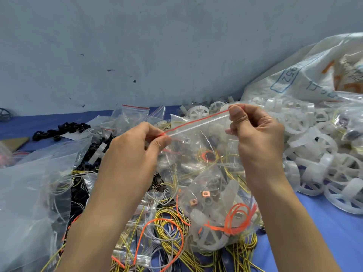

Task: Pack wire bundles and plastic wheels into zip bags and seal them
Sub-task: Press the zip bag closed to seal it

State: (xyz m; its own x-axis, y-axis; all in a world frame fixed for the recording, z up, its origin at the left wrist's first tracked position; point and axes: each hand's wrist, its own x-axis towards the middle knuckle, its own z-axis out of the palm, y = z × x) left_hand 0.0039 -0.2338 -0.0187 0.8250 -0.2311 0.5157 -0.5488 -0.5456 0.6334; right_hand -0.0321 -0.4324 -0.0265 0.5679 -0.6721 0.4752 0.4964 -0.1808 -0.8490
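Clear plastic zip bag (198,146) with a red-lined closure, pinched at centre frame

Likely light, limp and slick, sagging under a white plastic wheel (208,237) and orange wire loops (238,218); the stiffer zip strip is the place to hold, and the left hand (133,154) and right hand (255,138) each pinch one end.

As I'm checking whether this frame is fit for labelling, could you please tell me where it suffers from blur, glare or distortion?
Head view: soft, even light, no hard shadows; the left hand, right hand and zip bag between them look sharp; the plastic wheels at right are soft and smeared; the clear bags at left show glare; the base of the wall slants.
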